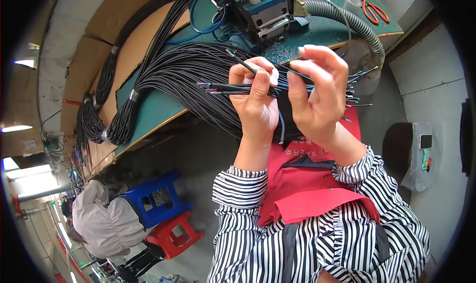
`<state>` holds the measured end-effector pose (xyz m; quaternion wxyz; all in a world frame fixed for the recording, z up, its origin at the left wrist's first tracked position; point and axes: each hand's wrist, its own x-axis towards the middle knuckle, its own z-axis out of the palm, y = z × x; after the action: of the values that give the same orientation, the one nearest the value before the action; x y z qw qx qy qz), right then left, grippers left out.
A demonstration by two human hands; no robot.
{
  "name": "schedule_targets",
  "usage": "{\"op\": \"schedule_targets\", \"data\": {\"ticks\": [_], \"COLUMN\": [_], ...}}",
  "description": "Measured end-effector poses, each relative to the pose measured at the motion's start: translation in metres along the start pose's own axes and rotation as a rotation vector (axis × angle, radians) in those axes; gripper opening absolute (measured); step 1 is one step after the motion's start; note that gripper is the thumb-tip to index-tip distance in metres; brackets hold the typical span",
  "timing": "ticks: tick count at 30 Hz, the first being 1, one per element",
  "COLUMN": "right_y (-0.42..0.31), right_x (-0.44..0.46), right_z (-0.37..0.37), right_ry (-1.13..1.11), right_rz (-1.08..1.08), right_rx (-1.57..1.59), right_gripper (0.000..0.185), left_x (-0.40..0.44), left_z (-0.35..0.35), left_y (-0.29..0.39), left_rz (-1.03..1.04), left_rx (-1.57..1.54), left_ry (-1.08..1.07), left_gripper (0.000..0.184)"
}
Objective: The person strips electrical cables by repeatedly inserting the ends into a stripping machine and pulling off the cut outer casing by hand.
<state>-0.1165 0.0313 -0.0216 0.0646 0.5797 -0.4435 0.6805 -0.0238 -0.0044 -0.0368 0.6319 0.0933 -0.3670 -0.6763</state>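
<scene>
My left hand (255, 94) is closed around a small bundle of thin black cables (225, 88), whose stripped ends show red, blue and white wires on the left. One single cable (241, 61) sticks up at a slant between its thumb and fingers. Close by on the right, my right hand (320, 92) has thumb and index finger drawn together on what looks like a thin black cable; its other fingers are curled loosely. More cable ends (364, 73) fan out behind the right hand. A large bundle of black cables (183, 67) lies behind the left hand.
On the green worktable (151, 117) stands a machine (267, 15) with a grey corrugated hose (347, 22). Small coloured scraps (280, 52) lie beneath it. Orange-handled pliers (375, 12) rest at the far right. A blue stool (158, 198) and a red stool (176, 236) stand at lower left.
</scene>
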Motion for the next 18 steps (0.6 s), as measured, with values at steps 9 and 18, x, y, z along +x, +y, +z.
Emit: {"op": "schedule_targets", "data": {"ticks": [9,18], "right_y": [0.011,0.012], "right_x": [0.020,0.014], "right_z": [0.000,-0.016], "right_ry": [-0.295,-0.623], "right_rz": [0.177,0.716], "right_rx": [0.292,0.624], "right_gripper": [0.010,0.012], "left_x": [-0.002,0.005], "left_z": [-0.004,-0.004], "left_y": [0.005,0.034], "left_rz": [0.029,-0.180], "left_rx": [0.265,0.224], "left_ry": [-0.049,-0.013], "left_gripper": [0.007,0.006]}}
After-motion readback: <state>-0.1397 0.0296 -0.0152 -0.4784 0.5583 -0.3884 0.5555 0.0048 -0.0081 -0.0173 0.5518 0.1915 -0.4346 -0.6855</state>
